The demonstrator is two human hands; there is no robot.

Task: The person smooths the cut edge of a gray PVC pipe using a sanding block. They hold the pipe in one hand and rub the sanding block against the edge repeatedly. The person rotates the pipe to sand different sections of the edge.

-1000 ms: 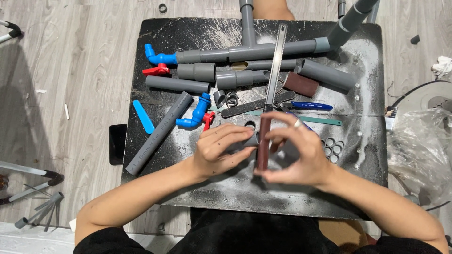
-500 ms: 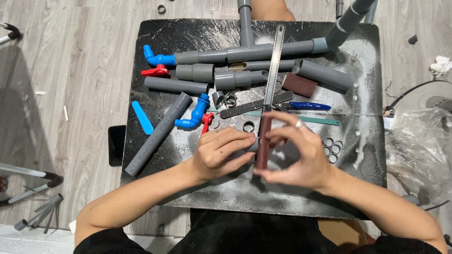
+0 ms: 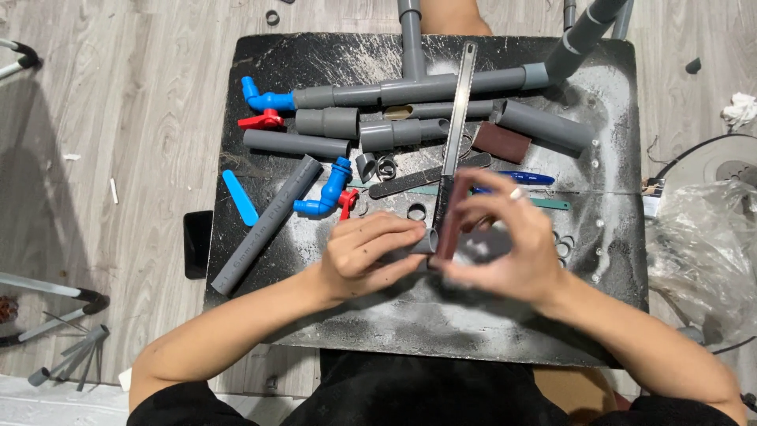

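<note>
Grey wood-look floor under a small black, dust-whitened worktable point(image 3: 331, 315) crowded with pipe parts. Left hand point(image 3: 367, 256) closed round a short grey plastic pipe piece point(image 3: 426, 241), only its open end showing past the fingertips; long axis roughly across the table, mouth toward the right hand. Right hand point(image 3: 505, 241) curled, fingers pinching a dark brown-red strip, probably sandpaper point(image 3: 449, 225), held upright against that pipe end, long axis running away from the body. Just beyond the grip: long steel ruler point(image 3: 457, 110) pointing away, loose grey rings point(image 3: 416, 211), a blue pen point(image 3: 524, 178). Left of the grip: blue elbow valve with red handle point(image 3: 327, 193), long grey pipe point(image 3: 264, 225) lying diagonally. Far from the grip: grey tee assembly point(image 3: 410, 88). No containers visible on the table; clear plastic bag point(image 3: 702, 252) off to the right, contents unclear.
</note>
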